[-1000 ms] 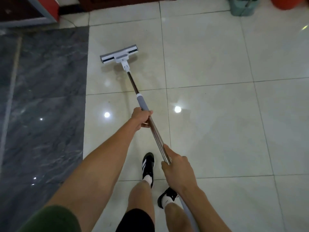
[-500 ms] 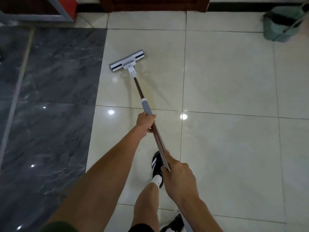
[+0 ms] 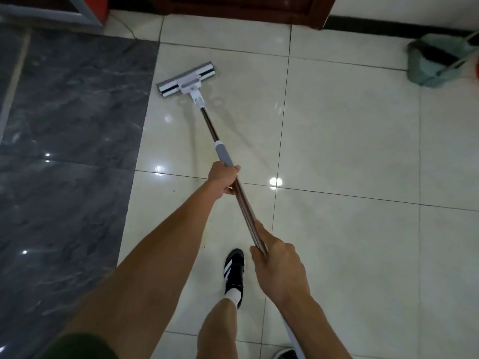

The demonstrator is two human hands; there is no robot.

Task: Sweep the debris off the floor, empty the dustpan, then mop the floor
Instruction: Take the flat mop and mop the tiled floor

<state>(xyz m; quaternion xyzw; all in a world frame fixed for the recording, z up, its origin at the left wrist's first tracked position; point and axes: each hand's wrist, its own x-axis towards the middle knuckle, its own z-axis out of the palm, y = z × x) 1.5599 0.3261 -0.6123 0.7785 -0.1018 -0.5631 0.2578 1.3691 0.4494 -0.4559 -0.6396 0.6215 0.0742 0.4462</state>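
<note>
One mop [image 3: 207, 123]; left hand [image 3: 223, 178], right hand [image 3: 280, 270] gripping it.

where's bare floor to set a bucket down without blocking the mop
The cream tiles right of the metal mop pole, between it and the green dustpan at the far right, are bare. The grey marble strip on the left is bare too. It is crowded around the flat grey mop head, both hands and the black striped shoe.
</note>
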